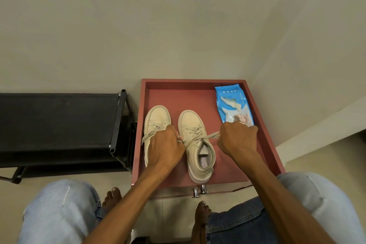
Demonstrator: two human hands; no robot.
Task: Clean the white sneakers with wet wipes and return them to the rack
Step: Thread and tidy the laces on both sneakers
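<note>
- A pink tabletop (179, 96) with a raised rim is acting as a shallow tray, holding two off-white sneakers and a blue wet wipes pack (233, 105).
- The left sneaker (157, 118) and the right sneaker (193, 123) are standing side by side, toes pointing away from the person and a narrow gap between them.
- The wet wipes pack is lying flat in the far right corner of the rimmed tabletop, just beside the right rim and apart from the sneakers.
- The right hand (238, 138) is hovering just in front of the pack with its fingers curled, pinching a lace (212, 135) of the right sneaker and pulling it taut to the right.
- The left hand (165, 144) is reaching over the back of the left sneaker, its fingers curled round the other end of that lace by the right sneaker's eyelets.
- Both forearms are stretching forward from a person sitting low, in jeans and with bare feet on the pale floor (316, 154).
- A black rack (59, 121) is standing just left of the tabletop against a plain cream wall (178, 25); its top shelf is showing as dark fabric.
- Two metal knobs (200, 191) are sticking out below the tabletop's near edge.
</note>
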